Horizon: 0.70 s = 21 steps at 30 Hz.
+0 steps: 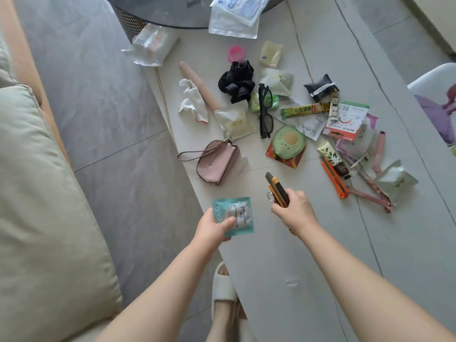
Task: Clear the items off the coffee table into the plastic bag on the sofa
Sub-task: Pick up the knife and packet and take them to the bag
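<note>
Table (pixel 320 243) pale, strewn with packets, glasses (pixel 265 111), pink purse (pixel 217 162) | left hand (pixel 212 228) pinches teal sachet (pixel 233 215) at table's near edge | right hand (pixel 292 209) grips yellow-black box cutter (pixel 277 188) above tabletop

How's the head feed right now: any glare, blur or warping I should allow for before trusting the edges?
Head view: soft, even daylight with faint shadows; the coffee table shows no harsh glare. Wide-angle warping bends the table's edges and the sofa. The centre is sharp enough to read print on the teal sachet in the left hand; the far packets look softer.
</note>
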### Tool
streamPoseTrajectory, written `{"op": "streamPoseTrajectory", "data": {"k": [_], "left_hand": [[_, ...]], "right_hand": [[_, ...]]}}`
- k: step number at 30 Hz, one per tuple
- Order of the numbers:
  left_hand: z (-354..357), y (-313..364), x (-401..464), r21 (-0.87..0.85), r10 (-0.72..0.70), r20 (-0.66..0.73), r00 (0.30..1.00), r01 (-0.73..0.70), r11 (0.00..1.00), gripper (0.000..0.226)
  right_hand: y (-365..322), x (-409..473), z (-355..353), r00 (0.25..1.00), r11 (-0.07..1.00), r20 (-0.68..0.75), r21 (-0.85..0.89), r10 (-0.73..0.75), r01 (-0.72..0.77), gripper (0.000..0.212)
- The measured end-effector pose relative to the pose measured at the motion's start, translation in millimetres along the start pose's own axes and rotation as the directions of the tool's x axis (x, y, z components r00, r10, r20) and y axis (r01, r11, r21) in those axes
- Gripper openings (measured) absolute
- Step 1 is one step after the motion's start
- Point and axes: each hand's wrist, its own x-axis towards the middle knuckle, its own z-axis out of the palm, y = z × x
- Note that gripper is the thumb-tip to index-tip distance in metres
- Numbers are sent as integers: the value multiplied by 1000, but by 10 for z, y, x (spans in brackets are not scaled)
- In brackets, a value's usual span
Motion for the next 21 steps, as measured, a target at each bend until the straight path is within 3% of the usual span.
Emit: {"op": "streamPoseTrajectory", "data": {"k": [4, 11, 21], "left_hand": [[-45, 175, -395, -217, 5, -34, 999, -12, 976, 25], [-196, 483, -1431, -326, 71, -122, 990, -107, 939, 22], [-694, 547, -3196, -500, 162, -224, 961, -257, 827, 14]], "right_hand": [[-262, -352, -303, 999, 972, 54, 237, -12, -1, 5], [-790, -1366, -898, 977, 813, 204, 579, -68, -64, 11], [-1526, -2905, -1356, 925, 753, 268, 658, -268, 28, 7]]}}
